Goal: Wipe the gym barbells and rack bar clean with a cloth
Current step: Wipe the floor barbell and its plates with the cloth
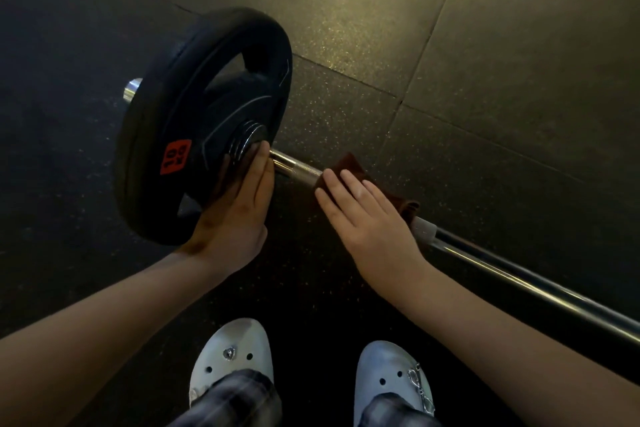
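A steel barbell bar (485, 260) lies on the gym floor, running from centre left down to the right edge. A black 10 kg weight plate (194, 114) with a red label stands on its left end. My left hand (239, 204) presses flat, fingers straight, against the plate's inner face beside the collar. My right hand (370, 218) lies over a dark brown cloth (349, 166) draped on the bar, fingers straight on top of it. The cloth hides the stretch of bar beneath it.
Dark speckled rubber floor tiles (467, 45) with seams cover the ground. My two feet in white perforated clogs (232, 354) stand close to the bar at the bottom. The bar's chrome end cap (133, 88) pokes out left of the plate.
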